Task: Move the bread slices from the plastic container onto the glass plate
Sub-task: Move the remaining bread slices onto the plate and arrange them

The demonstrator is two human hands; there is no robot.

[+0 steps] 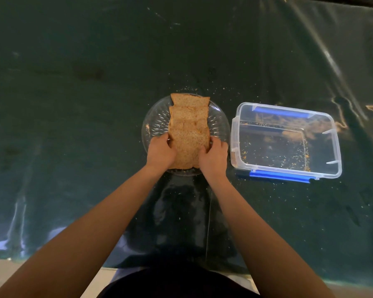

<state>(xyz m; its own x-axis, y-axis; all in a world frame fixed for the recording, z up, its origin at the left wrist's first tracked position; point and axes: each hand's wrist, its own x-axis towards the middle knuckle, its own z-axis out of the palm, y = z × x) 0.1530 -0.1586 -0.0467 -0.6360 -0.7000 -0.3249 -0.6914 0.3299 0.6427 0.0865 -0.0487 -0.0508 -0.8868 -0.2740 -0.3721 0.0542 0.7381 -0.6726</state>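
Several brown bread slices [188, 123] lie overlapping in a row on the round glass plate [219, 123] at the table's middle. My left hand [160, 152] grips the left edge of the nearest slice [188, 147], and my right hand [213, 157] grips its right edge. That slice rests over the plate's near side. To the right stands the clear plastic container [332, 134] with blue clips; it holds only crumbs.
The table wears a dark green cloth under shiny clear plastic [73, 104]. Crumbs [235, 89] are scattered around the plate and container. The table's near edge [52, 259] runs along the bottom, with my dark clothing below it.
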